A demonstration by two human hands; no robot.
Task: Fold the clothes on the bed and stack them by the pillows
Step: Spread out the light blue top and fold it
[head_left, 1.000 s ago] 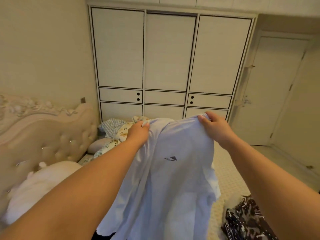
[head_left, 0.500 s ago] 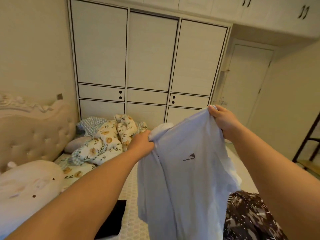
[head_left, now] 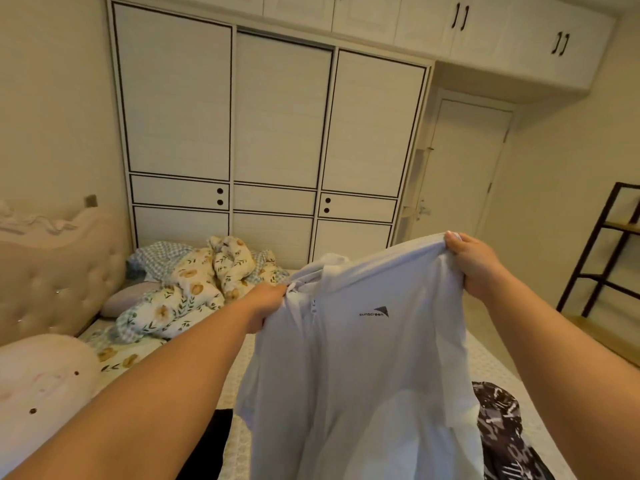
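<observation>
A pale grey zip-up hooded top [head_left: 363, 368] with a small dark logo hangs in the air over the bed [head_left: 491, 362]. My left hand [head_left: 265, 303] grips its left shoulder by the collar. My right hand [head_left: 474, 261] grips the right shoulder, held higher. The top's lower part runs out of view at the bottom. A dark patterned garment [head_left: 502, 427] lies on the bed at the lower right. A black garment [head_left: 211, 441] lies under my left forearm, mostly hidden. A pinkish pillow [head_left: 124, 299] rests by the headboard.
A crumpled floral quilt [head_left: 194, 289] is heaped at the far side of the bed. A tufted headboard [head_left: 52, 282] stands left, with a white plush cushion [head_left: 38, 379] in front. White wardrobes [head_left: 273, 133] and a door [head_left: 464, 168] are behind. A dark shelf frame [head_left: 602, 258] stands right.
The top has shifted right and my hands have spread apart, with the right hand now higher than the left. The view has turned right, showing the quilt and the shelf frame.
</observation>
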